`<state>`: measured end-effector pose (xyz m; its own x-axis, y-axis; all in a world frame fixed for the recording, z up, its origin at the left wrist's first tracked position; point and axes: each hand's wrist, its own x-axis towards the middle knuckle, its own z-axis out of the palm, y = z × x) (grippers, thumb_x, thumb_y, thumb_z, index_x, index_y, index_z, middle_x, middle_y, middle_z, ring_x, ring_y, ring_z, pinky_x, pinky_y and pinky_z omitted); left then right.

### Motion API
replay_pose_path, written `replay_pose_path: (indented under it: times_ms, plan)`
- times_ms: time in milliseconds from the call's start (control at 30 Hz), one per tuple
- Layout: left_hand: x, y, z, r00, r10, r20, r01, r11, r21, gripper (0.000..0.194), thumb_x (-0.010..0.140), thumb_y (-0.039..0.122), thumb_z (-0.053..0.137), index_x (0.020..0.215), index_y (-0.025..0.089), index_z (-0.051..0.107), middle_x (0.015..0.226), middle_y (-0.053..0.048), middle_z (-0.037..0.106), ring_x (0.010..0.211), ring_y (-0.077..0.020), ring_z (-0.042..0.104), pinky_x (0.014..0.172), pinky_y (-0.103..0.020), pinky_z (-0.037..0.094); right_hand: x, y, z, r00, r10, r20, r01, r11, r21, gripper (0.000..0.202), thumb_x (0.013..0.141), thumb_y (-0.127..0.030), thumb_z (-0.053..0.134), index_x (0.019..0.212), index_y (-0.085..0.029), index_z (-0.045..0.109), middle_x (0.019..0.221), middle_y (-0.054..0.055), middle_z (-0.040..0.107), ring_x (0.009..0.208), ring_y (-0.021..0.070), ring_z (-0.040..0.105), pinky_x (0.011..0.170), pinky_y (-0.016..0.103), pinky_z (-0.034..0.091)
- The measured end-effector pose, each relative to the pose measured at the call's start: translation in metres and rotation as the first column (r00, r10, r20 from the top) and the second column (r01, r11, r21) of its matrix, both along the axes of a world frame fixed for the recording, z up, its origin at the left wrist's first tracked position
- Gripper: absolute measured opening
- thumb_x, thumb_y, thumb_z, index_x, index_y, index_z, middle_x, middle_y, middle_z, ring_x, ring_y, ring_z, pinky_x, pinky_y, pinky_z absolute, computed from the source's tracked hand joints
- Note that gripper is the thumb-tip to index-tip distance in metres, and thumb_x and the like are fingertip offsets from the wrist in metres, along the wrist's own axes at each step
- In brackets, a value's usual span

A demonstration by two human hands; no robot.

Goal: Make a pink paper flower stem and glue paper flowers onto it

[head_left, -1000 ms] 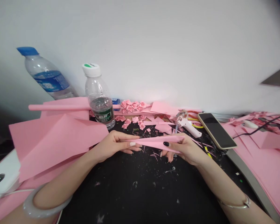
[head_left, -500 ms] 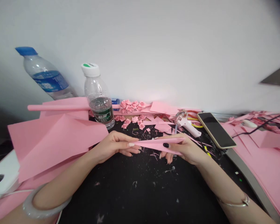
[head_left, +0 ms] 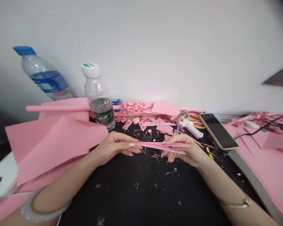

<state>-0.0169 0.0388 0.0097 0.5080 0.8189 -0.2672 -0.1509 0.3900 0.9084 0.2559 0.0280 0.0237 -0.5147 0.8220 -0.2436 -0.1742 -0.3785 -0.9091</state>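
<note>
A narrow folded sheet of pink paper [head_left: 153, 145] stretches between my two hands, above the black tabletop [head_left: 141, 188]. My left hand [head_left: 119, 143] pinches its left end between thumb and fingers. Round the right part of the paper closes my right hand [head_left: 181, 147], with the paper's loose edges parting towards the palm. Just behind the hands lie small pink paper roses [head_left: 142, 125] and pink offcuts [head_left: 164, 128]. A white glue gun [head_left: 191, 127] rests behind my right hand.
A water bottle with a white cap [head_left: 99, 100] and a blue-capped bottle [head_left: 47, 77] stand at the back left. Large pink sheets [head_left: 54, 138] lie at left, more pink sheets [head_left: 269, 160] at right. A phone [head_left: 218, 131] lies right of the glue gun. The wall [head_left: 155, 47] bounds the back.
My right thumb has moved from the paper's front face to its upper edge. The folded paper now looks narrower and flatter. My left hand keeps its pinch.
</note>
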Motion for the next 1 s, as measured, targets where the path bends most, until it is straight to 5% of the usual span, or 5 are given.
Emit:
replay_pose_path:
  times_ms: [267, 433, 700, 1000]
  plan:
    - [0.002, -0.003, 0.003, 0.989, -0.067, 0.129, 0.074, 0.996, -0.046, 0.025, 0.082, 0.027, 0.065, 0.105, 0.019, 0.068, 0.099, -0.01, 0.073, 0.092, -0.0227, 0.069, 0.074, -0.027, 0.056, -0.003, 0.0, -0.003, 0.992, -0.079, -0.102, 0.079, 0.997, -0.006, 0.016, 0.072, -0.029, 0.071, 0.078, -0.015, 0.073, 0.07, 0.011, 0.074, 0.055, 0.0165, 0.07, 0.052, 0.021, 0.057]
    - [0.007, -0.006, 0.003, 0.98, -0.197, -0.035, 0.194, 0.979, -0.069, 0.028, 0.083, 0.037, 0.061, 0.093, 0.012, 0.071, 0.073, -0.009, 0.074, 0.06, -0.0158, 0.07, 0.055, -0.019, 0.052, -0.006, -0.003, -0.001, 0.996, 0.059, -0.062, -0.06, 0.998, -0.025, 0.016, 0.075, -0.025, 0.067, 0.078, -0.011, 0.073, 0.071, 0.013, 0.073, 0.056, 0.0186, 0.07, 0.052, 0.023, 0.058]
    - [0.007, -0.009, 0.003, 0.847, -0.526, -0.08, 0.514, 0.847, -0.132, 0.021, 0.083, 0.031, 0.061, 0.086, 0.012, 0.07, 0.055, -0.001, 0.065, 0.031, -0.0052, 0.051, 0.033, -0.013, 0.034, -0.007, -0.007, -0.004, 0.982, 0.172, -0.075, -0.177, 0.982, -0.072, 0.019, 0.076, -0.025, 0.064, 0.079, -0.008, 0.072, 0.069, 0.014, 0.073, 0.056, 0.0205, 0.07, 0.05, 0.024, 0.058]
    - [0.008, -0.01, 0.002, 0.895, -0.441, -0.069, 0.422, 0.885, -0.197, 0.02, 0.078, 0.028, 0.067, 0.068, 0.011, 0.065, 0.046, 0.004, 0.056, 0.029, -0.0027, 0.044, 0.03, -0.01, 0.033, -0.005, -0.005, -0.004, 0.981, 0.153, -0.116, -0.162, 0.984, -0.069, 0.027, 0.076, -0.027, 0.061, 0.092, -0.007, 0.07, 0.073, 0.015, 0.073, 0.056, 0.0182, 0.069, 0.052, 0.022, 0.056]
